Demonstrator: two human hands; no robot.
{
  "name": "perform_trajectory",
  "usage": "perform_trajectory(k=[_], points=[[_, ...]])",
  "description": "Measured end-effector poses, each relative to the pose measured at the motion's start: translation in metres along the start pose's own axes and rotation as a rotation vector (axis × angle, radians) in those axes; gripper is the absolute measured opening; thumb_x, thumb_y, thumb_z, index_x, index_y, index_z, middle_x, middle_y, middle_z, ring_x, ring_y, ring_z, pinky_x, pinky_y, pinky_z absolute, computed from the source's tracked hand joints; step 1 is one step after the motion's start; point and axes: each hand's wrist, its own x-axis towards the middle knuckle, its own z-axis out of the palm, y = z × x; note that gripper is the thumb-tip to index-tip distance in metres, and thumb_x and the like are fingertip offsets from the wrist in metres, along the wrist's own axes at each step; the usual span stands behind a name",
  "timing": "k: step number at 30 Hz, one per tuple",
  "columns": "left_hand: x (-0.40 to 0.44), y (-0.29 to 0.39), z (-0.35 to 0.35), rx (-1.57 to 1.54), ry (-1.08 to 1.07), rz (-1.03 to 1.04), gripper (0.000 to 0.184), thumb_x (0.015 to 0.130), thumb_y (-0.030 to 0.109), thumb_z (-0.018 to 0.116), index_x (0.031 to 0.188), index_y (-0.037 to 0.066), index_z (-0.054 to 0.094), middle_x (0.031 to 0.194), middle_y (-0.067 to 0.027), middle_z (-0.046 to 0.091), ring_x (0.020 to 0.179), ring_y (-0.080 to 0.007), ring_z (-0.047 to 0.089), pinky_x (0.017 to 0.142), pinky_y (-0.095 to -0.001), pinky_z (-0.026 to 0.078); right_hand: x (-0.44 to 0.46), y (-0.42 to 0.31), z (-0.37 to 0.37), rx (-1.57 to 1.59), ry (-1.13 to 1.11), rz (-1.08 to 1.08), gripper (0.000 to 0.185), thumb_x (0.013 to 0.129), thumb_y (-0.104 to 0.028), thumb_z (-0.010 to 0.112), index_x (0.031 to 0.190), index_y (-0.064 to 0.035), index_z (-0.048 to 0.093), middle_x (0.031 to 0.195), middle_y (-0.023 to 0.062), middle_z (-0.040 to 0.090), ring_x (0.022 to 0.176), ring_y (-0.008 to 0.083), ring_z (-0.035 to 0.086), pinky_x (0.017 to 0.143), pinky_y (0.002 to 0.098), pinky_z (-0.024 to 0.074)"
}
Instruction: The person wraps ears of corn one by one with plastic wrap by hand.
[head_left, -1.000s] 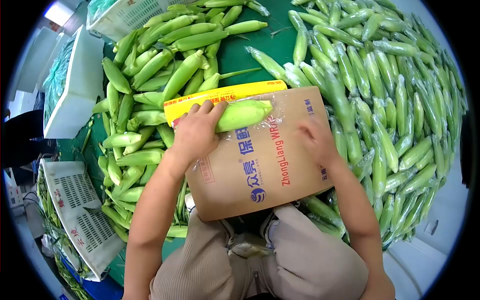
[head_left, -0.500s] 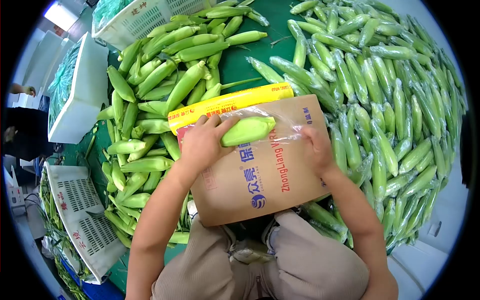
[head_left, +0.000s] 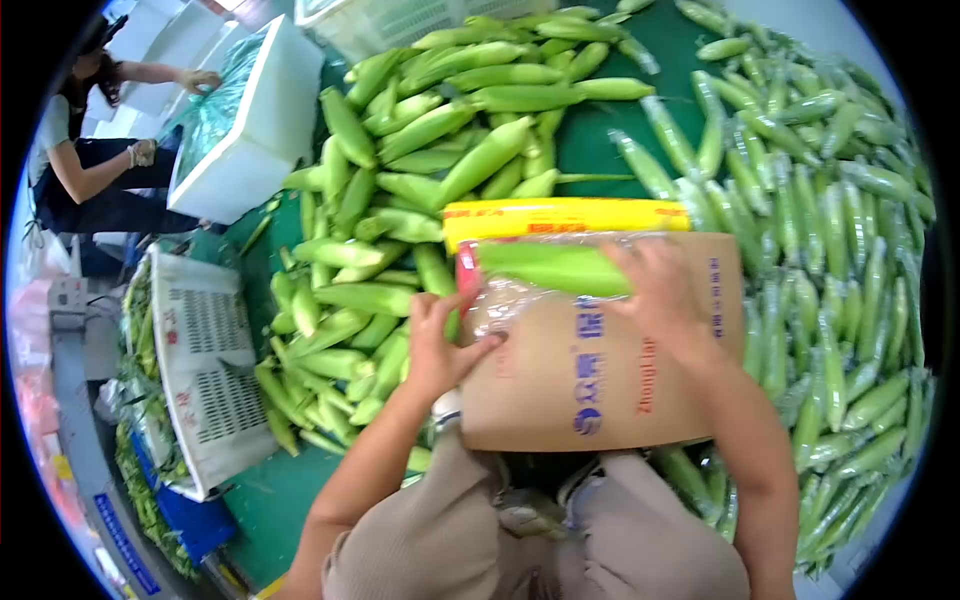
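Note:
A green corn ear (head_left: 550, 267) lies across the top of a brown cardboard box (head_left: 560, 380), with clear film around its left part. My right hand (head_left: 660, 290) is closed over the ear's right end. At its left end, my left hand (head_left: 445, 345) has thumb and fingers apart, near the edge of the clear film; whether it touches the film I cannot make out. Along the box's far edge runs a yellow printed wrap package (head_left: 570, 214).
Unwrapped corn (head_left: 420, 130) is heaped left and ahead, film-wrapped corn (head_left: 820, 260) on the right. A white crate (head_left: 205, 370) stands at left. Beyond it, a person (head_left: 90, 170) reaches into a white foam box (head_left: 255, 125); another crate (head_left: 400, 25) is at the top.
The view has swung left. The ear now lies flatter, with film around its left part. My right hand has moved onto its right end; my left hand has shifted off to the film's left side.

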Motion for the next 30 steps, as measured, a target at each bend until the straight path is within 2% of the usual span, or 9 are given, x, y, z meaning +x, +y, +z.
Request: perform_trajectory(k=[2, 6, 10, 14, 18, 23, 24, 27, 30], points=[[0.001, 0.0, -0.007, -0.092, -0.115, -0.125, 0.089, 0.069, 0.029, 0.092, 0.149, 0.024, 0.053, 0.102, -0.0141, 0.055, 0.098, -0.0338, 0.057, 0.093, -0.0399, 0.049, 0.002, -0.003, 0.006, 0.081, 0.093, 0.022, 0.076, 0.065, -0.042, 0.09, 0.132, -0.0175, 0.063, 0.104, 0.0116, 0.061, 0.102, 0.0341, 0.058, 0.089, 0.0482, 0.047], [0.022, -0.007, -0.001, 0.083, -0.043, -0.03, 0.03, 0.082, 0.018, 0.082, 0.112, 0.019, 0.077, 0.07, -0.0089, 0.055, 0.066, -0.0307, 0.06, 0.061, -0.0428, 0.049, -0.003, -0.008, -0.012, -0.026, -0.006, 0.067, 0.075, 0.064, -0.041, 0.09, 0.13, -0.0165, 0.065, 0.104, 0.0117, 0.061, 0.102, 0.0335, 0.059, 0.09, 0.0485, 0.0468], [0.01, -0.009, -0.002, 0.157, 0.19, 0.211, 0.015, 0.083, 0.004, 0.073, 0.098, 0.007, 0.071, 0.083, -0.0121, 0.067, 0.071, -0.0342, 0.063, 0.061, -0.0417, 0.049, -0.012, -0.012, -0.032, -0.009, -0.172, 0.04, 0.073, 0.066, -0.043, 0.088, 0.13, -0.0155, 0.065, 0.103, 0.0122, 0.061, 0.103, 0.0336, 0.059, 0.09, 0.0478, 0.047], [-0.023, 0.019, 0.001, -0.347, 0.222, 0.076, 0.025, 0.088, -0.004, 0.068, 0.112, 0.004, 0.068, 0.108, -0.0186, 0.073, 0.1, -0.036, 0.071, 0.091, -0.0398, 0.056, -0.028, -0.033, -0.039, 0.195, -0.383, -0.033, 0.074, 0.07, -0.045, 0.087, 0.132, -0.0115, 0.064, 0.103, 0.0128, 0.062, 0.105, 0.0353, 0.06, 0.091, 0.0467, 0.0475], [-0.036, 0.044, 0.013, -0.036, -0.002, 0.358, 0.034, 0.087, 0.009, 0.076, 0.118, 0.001, 0.067, 0.121, -0.0186, 0.069, 0.112, -0.037, 0.067, 0.097, -0.045, 0.054, -0.033, -0.046, -0.043, 0.341, -0.394, -0.092, 0.069, 0.071, -0.041, 0.088, 0.128, -0.0076, 0.066, 0.107, 0.0153, 0.059, 0.104, 0.0379, 0.058, 0.093, 0.0472, 0.048], [0.008, 0.059, 0.001, 0.223, -0.226, 0.198, 0.048, 0.088, 0.033, 0.075, 0.127, 0.006, 0.067, 0.121, -0.0156, 0.064, 0.111, -0.0354, 0.059, 0.098, -0.0468, 0.046, -0.019, -0.043, -0.005, 0.277, 0.007, -0.141, 0.057, 0.074, -0.039, 0.088, 0.116, -0.0055, 0.07, 0.112, 0.0128, 0.057, 0.106, 0.0341, 0.057, 0.095, 0.0452, 0.0481], [0.029, 0.057, 0.005, 0.312, -0.159, 0.284, 0.041, 0.092, 0.039, 0.068, 0.124, 0.013, 0.071, 0.121, -0.0143, 0.061, 0.114, -0.034, 0.053, 0.1, -0.048, 0.04, -0.018, -0.027, 0.011, 0.01, 0.042, -0.396, 0.065, 0.071, -0.043, 0.088, 0.121, -0.0063, 0.067, 0.115, 0.0116, 0.057, 0.11, 0.0315, 0.056, 0.097, 0.0456, 0.0465], [0.091, 0.041, 0.023, 0.576, -0.081, 0.246, 0.04, 0.095, 0.04, 0.064, 0.129, 0.02, 0.068, 0.127, -0.0136, 0.058, 0.123, -0.0341, 0.05, 0.104, -0.0516, 0.038, 0.017, -0.05, -0.012, -0.051, 0.038, -0.222, 0.075, 0.07, -0.046, 0.087, 0.128, -0.007, 0.061, 0.116, 0.01, 0.057, 0.112, 0.0292, 0.056, 0.095, 0.0461, 0.0458], [0.131, 0.056, 0.012, 0.444, 0.173, 0.281, 0.05, 0.084, 0.029, 0.076, 0.129, 0.011, 0.064, 0.122, -0.0134, 0.061, 0.114, -0.0343, 0.056, 0.096, -0.0487, 0.044, 0.042, -0.032, -0.015, -0.081, -0.142, -0.132, 0.088, 0.065, -0.045, 0.088, 0.138, -0.0075, 0.055, 0.122, 0.0092, 0.058, 0.116, 0.0305, 0.055, 0.1, 0.0463, 0.0442]])
